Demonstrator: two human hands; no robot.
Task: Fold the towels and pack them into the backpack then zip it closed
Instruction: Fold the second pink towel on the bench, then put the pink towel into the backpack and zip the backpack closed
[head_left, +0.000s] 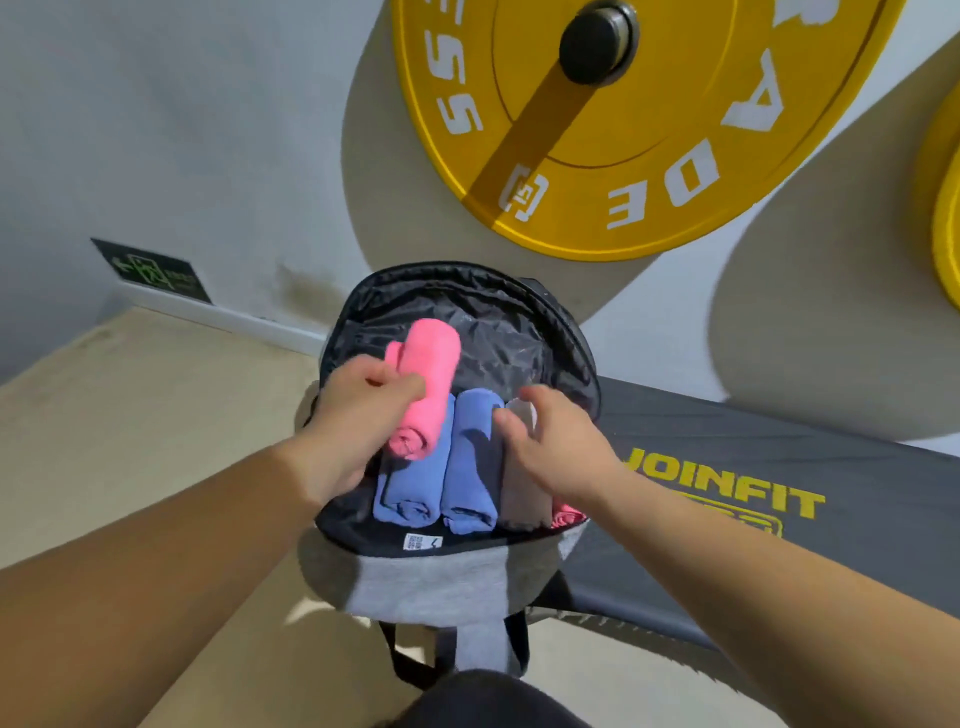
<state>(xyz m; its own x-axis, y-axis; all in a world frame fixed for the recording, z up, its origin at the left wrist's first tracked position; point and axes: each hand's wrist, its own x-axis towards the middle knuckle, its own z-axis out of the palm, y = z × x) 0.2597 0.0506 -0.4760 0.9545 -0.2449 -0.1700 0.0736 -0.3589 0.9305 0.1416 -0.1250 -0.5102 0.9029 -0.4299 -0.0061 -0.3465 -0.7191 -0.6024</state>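
Your grey fabric backpack with black lining (431, 587) lies unzipped on the black padded bench (779, 457). Inside, two rolled blue towels (410, 483) sit beside a rolled pale grey towel (522, 504), where your right hand (561, 447) rests, fingers loose. Your left hand (353, 415) grips a rolled pink towel (428, 384) just above them. Beyond hangs a yellow weight plate (623, 130).

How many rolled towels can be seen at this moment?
5. A pink roll in the left hand; in the backpack, two blue rolls, a pale roll under the right hand, a pink one at the right edge. More may be hidden.
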